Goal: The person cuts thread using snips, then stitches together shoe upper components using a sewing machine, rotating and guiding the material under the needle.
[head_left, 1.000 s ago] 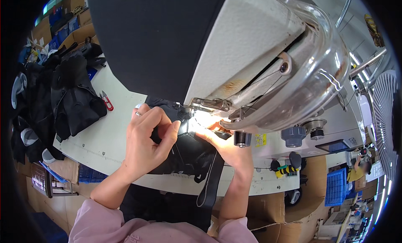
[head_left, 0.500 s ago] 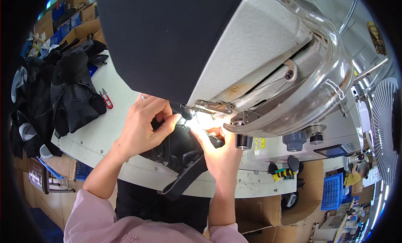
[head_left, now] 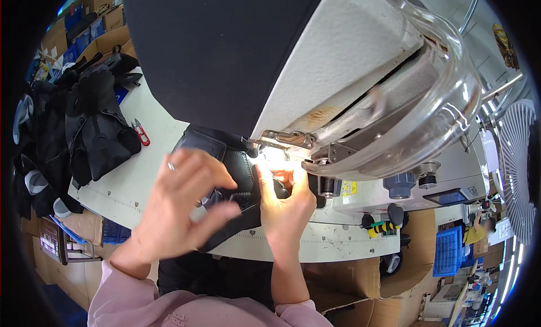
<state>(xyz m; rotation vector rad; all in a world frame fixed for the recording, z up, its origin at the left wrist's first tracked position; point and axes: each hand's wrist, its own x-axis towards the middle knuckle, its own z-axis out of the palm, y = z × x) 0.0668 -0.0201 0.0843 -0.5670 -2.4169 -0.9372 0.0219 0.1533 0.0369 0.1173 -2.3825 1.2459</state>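
Observation:
A black, leather-like stitched piece [head_left: 242, 172] lies under the lit needle area [head_left: 276, 152] of a sewing machine [head_left: 338, 73]. My right hand [head_left: 286, 211] grips the piece's edge close to the needle, thumb and fingers together; glare washes out the fingertips. Over the piece's near-left part, my left hand [head_left: 183, 200] is raised and smeared by motion. Its thumb and fingers are spread with nothing between them. A black flap with a stitched border [head_left: 200, 144] shows beyond it, and part of the piece hangs over the table's front edge.
Black fabric pieces [head_left: 101, 129] are heaped at the table's left, with red-handled thread snips [head_left: 141, 132] beside them. A clear curved guard [head_left: 451, 129] juts from the machine. Open cardboard boxes [head_left: 414, 242] and a blue crate [head_left: 448, 253] stand at right below the table.
My left hand has let go of the black piece and moved back toward me, its fingers spreading. The strap end at the front has shifted left. My right hand stays near the needle.

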